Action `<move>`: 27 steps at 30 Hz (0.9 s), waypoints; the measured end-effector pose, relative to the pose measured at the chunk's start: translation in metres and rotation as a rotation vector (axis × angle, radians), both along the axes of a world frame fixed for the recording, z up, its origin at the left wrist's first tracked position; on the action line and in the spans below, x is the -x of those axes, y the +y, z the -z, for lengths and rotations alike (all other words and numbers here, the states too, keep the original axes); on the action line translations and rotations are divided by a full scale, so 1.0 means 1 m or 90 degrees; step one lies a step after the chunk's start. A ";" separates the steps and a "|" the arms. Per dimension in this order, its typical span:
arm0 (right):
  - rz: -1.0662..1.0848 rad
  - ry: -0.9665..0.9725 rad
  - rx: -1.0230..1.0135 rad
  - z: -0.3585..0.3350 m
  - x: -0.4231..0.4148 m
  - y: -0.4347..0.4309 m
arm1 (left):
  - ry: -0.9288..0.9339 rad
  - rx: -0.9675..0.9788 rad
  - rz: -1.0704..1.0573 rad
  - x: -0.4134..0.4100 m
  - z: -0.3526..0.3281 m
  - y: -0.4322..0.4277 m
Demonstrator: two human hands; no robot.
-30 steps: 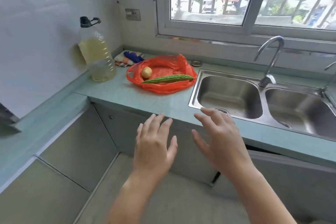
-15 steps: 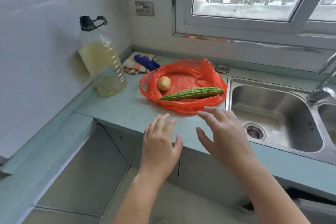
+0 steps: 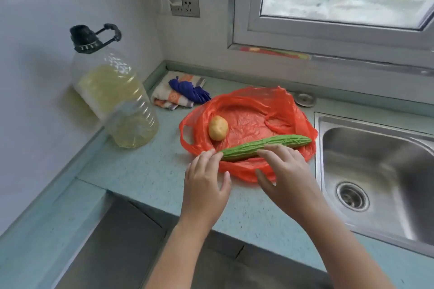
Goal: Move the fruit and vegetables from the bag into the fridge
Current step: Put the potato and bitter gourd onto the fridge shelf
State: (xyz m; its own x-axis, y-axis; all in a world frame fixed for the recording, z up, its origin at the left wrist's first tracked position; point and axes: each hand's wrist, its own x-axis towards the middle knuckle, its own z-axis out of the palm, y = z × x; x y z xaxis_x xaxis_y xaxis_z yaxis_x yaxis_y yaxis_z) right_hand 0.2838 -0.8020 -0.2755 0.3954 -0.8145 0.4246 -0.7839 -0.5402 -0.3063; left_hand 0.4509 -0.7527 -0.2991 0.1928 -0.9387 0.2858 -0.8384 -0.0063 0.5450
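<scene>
Where it lay across the near half of the flattened orange bag, the bitter gourd had its long axis running left-to-right w/ a slight tilt: tapered tip toward near-left, blunt end toward far-right, by the sink. Gourd green, long, slim, surface ridged and warty, matte. A potato sat on the bag just beyond the gourd's left part, apart from it; oval, pale yellow-tan, smooth skin. Bag thin plastic, crinkled, glossy, spread open w/ handle loops at its left edge; it rested on the pale green speckled counter.

Left hand palm-down, fingers apart and extended, fingertips at the gourd's tapered tip; contact cannot be told. Right hand palm-down over the gourd's mid-section, fingers spread, thumb out to the side, tips at or on the gourd's near side; not closed round it.

Left of the bag: clear ribbed plastic oil jug, black cap w/ carry handle, roughly half full of yellow liquid, against the white tiled wall. Behind the bag: folded striped cloth w/ a blue rag on it. Small round metal sink plug near the back edge. Sink stainless steel, brushed, round drain.
</scene>
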 end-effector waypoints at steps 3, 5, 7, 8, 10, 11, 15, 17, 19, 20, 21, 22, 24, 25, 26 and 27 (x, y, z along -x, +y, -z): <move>-0.018 0.005 -0.008 0.013 -0.002 -0.040 | 0.010 -0.020 -0.003 -0.006 0.006 -0.037; -0.035 0.013 -0.033 0.021 -0.002 -0.066 | 0.009 -0.029 -0.010 -0.011 0.010 -0.064; -0.055 0.024 -0.060 0.033 -0.002 -0.092 | 0.003 -0.038 -0.015 -0.014 0.018 -0.089; -0.063 0.028 -0.072 0.039 -0.002 -0.105 | 0.002 -0.044 -0.019 -0.016 0.023 -0.102; -0.077 0.039 -0.096 0.052 -0.002 -0.126 | 0.001 -0.051 -0.029 -0.019 0.034 -0.122; -0.083 0.046 -0.108 0.057 -0.002 -0.135 | 0.005 -0.056 -0.034 -0.021 0.039 -0.131; -0.120 0.077 -0.166 0.080 -0.004 -0.163 | 0.033 -0.082 -0.064 -0.027 0.059 -0.160; -0.137 0.092 -0.196 0.088 -0.005 -0.173 | 0.043 -0.102 -0.071 -0.027 0.069 -0.171; -0.155 0.108 -0.228 0.095 -0.005 -0.181 | 0.051 -0.130 -0.072 -0.027 0.078 -0.179; -0.164 0.116 -0.243 0.099 -0.004 -0.185 | 0.053 -0.143 -0.072 -0.027 0.082 -0.183; -0.173 0.123 -0.255 0.101 -0.003 -0.187 | 0.055 -0.152 -0.074 -0.026 0.084 -0.186; -0.179 0.128 -0.266 0.104 -0.002 -0.190 | 0.056 -0.158 -0.078 -0.026 0.086 -0.189; -0.186 0.133 -0.281 0.108 -0.001 -0.194 | 0.053 -0.165 -0.087 -0.025 0.088 -0.195; -0.189 0.133 -0.287 0.110 -0.001 -0.196 | 0.050 -0.164 -0.091 -0.025 0.090 -0.197; -0.192 0.131 -0.293 0.112 0.000 -0.197 | 0.049 -0.163 -0.094 -0.026 0.092 -0.200; -0.195 0.128 -0.301 0.113 0.001 -0.199 | 0.049 -0.163 -0.098 -0.026 0.093 -0.203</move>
State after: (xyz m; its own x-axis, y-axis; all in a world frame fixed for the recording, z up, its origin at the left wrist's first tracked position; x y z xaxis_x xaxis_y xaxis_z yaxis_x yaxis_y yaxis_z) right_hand 0.2832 -1.0005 -0.3888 0.6775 -0.7328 -0.0630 -0.6809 -0.5925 -0.4304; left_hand 0.4769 -0.9554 -0.3924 0.3510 -0.9361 0.0235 -0.7731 -0.2756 0.5713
